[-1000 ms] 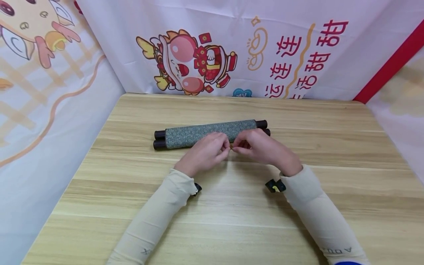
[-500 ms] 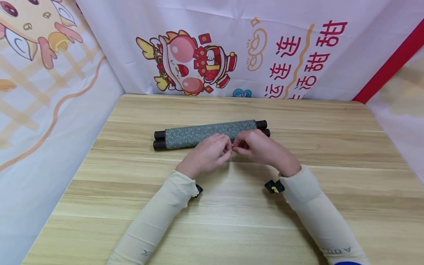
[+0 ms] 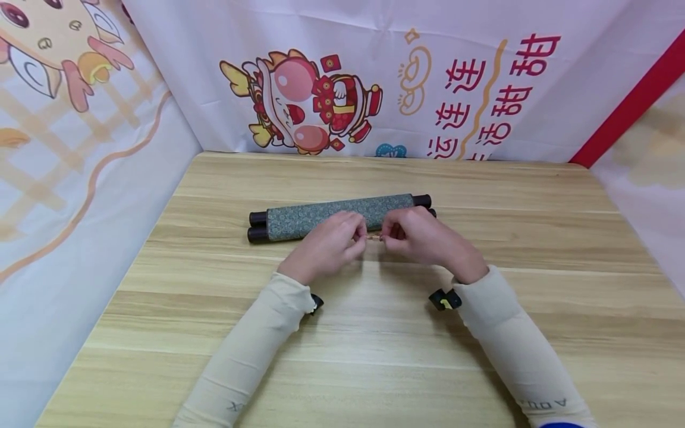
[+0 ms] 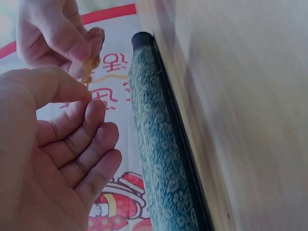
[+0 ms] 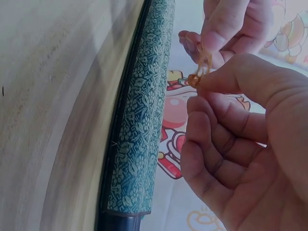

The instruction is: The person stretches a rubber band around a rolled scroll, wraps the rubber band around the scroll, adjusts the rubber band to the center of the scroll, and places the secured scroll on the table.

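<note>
A thin amber rubber band (image 3: pixel 373 238) spans the small gap between both hands, just in front of a rolled scroll (image 3: pixel 316 220). My left hand (image 3: pixel 329 245) pinches one end of it between thumb and forefinger. The bunched other end is pinched in the fingertips of my right hand (image 3: pixel 423 236). Seen from the right wrist, the band (image 5: pixel 205 63) forms narrow loops with a small clump at the right thumb. The scroll has blue-green patterned cloth (image 4: pixel 161 139) and dark rod ends (image 3: pixel 258 234). My hands hide part of its near side.
The scroll lies at a slight slant on a light wood table (image 3: pixel 342 356). A white printed cloth (image 3: pixel 342 35) hangs behind the table's far edge, and another printed cloth (image 3: pixel 53 238) is at the left. Small black devices sit at both wrists.
The hands came closer together, then parted slightly, the left one moving left. More of the rubber band shows stretched between them now. The scroll has stayed in place.
</note>
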Motion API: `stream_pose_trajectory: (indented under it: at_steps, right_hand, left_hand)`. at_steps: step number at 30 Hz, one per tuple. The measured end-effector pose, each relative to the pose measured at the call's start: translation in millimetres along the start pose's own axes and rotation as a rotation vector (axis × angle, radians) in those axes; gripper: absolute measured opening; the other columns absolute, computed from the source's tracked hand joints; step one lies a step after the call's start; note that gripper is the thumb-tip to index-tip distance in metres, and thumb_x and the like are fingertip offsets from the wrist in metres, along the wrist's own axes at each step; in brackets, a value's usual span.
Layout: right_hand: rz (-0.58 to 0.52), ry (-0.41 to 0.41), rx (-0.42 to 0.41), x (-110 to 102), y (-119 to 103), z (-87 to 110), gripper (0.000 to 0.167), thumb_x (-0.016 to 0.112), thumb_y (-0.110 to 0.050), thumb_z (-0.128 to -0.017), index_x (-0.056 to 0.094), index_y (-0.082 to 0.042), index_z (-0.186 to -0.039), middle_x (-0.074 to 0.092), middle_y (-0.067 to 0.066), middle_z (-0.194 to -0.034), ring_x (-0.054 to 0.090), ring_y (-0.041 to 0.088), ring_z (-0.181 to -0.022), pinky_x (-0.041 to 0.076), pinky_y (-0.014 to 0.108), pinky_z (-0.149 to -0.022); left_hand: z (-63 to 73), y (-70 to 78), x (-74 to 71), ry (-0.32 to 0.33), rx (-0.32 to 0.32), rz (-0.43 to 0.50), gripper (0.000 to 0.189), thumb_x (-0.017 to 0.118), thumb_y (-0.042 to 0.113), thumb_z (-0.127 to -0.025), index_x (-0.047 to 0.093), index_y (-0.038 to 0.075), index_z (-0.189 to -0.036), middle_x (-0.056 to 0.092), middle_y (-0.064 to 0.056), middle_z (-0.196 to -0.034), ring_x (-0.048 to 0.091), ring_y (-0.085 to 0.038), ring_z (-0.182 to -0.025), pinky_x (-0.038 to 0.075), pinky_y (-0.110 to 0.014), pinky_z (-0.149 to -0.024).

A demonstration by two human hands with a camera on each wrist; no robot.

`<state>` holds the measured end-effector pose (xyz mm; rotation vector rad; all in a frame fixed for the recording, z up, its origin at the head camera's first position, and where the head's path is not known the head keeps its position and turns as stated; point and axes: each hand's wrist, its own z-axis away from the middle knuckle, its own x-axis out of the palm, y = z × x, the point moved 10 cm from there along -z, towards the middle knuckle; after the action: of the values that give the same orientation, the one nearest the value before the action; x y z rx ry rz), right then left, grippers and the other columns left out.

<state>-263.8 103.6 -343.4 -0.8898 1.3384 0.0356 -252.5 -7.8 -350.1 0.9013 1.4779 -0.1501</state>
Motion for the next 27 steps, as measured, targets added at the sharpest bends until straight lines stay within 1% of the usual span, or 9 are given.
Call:
stream_pose_trajectory:
  at_steps: [5,10,13,19,27]
  right_hand:
    - [0.008,0.009,0.024,-5.8,6.2,2.0,0.007,0.068,-0.01,-0.095,0.07,-0.013,-0.089,0.067,0.001,-0.081,0.06,0.014,-0.072,0.055,0.03,-0.067]
    - [0.009,0.022,0.057,-10.7,13.0,3.0,0.006,0.068,-0.011,-0.095,0.07,-0.014,-0.09,0.068,0.002,-0.084,0.06,0.016,-0.075,0.055,0.031,-0.07]
    - [0.005,0.032,0.071,-13.1,14.7,3.1,0.005,0.068,-0.01,-0.094,0.07,-0.013,-0.09,0.068,0.003,-0.085,0.06,0.017,-0.076,0.054,0.032,-0.071]
    - [-0.001,0.033,0.059,-13.1,11.8,2.1,0.004,0.068,-0.009,-0.094,0.071,-0.012,-0.092,0.069,0.003,-0.085,0.061,0.016,-0.076,0.055,0.032,-0.07]
    - [0.008,0.065,0.046,-17.6,2.4,2.3,0.004,0.072,-0.011,-0.097,0.075,-0.01,-0.095,0.072,0.003,-0.089,0.064,0.016,-0.08,0.058,0.032,-0.075]
  left_hand:
    - [2.2,-9.3,-10.1,0.028,-0.024,0.028,0.005,0.058,0.014,-0.102,0.061,0.014,-0.099,0.062,0.0,-0.097,0.057,-0.017,-0.094,0.053,-0.031,-0.084]
    - [3.2,-16.0,-16.4,0.043,-0.033,0.056,0.004,0.059,0.013,-0.102,0.062,0.013,-0.099,0.063,0.0,-0.096,0.058,-0.016,-0.092,0.054,-0.03,-0.084]
    - [2.9,-17.7,-17.0,0.042,-0.032,0.056,0.005,0.058,0.013,-0.102,0.062,0.013,-0.098,0.063,0.0,-0.095,0.058,-0.017,-0.092,0.054,-0.03,-0.084]
    - [1.7,-16.2,-15.0,0.036,-0.021,0.047,0.005,0.059,0.014,-0.102,0.062,0.012,-0.099,0.064,-0.001,-0.097,0.059,-0.017,-0.093,0.055,-0.03,-0.085]
    - [1.2,-14.6,-13.5,0.021,-0.036,0.056,0.004,0.059,0.014,-0.103,0.062,0.012,-0.101,0.064,-0.001,-0.1,0.059,-0.017,-0.096,0.054,-0.032,-0.087]
